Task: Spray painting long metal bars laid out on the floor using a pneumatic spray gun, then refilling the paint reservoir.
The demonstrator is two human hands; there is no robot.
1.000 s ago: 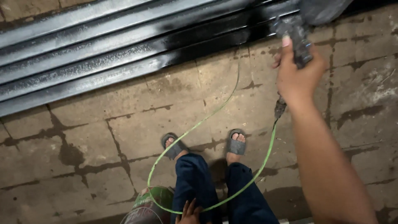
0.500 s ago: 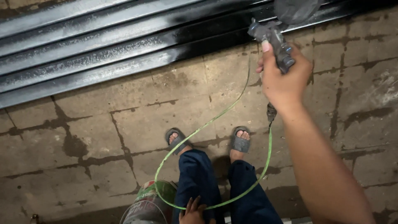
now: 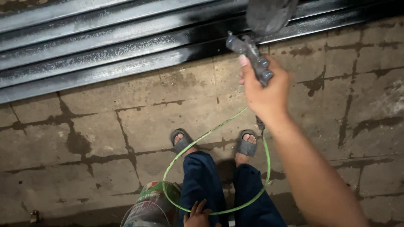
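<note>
While the left hand (image 3: 198, 213) rests half-open on the knee, the right hand (image 3: 265, 90) grips a spray gun (image 3: 251, 54).

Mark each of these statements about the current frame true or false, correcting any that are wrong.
1. The right hand grips a spray gun aimed toward the long metal bars. True.
2. A red hose runs from the gun. False: the hose is green and loops past the feet.
3. The left hand rests low on the person's knee. True.
4. The person stands barefoot. False: both feet wear grey sandals.
5. A can sits by the left leg. True.
6. The floor is wooden planking. False: it is cracked concrete slabs.
</note>
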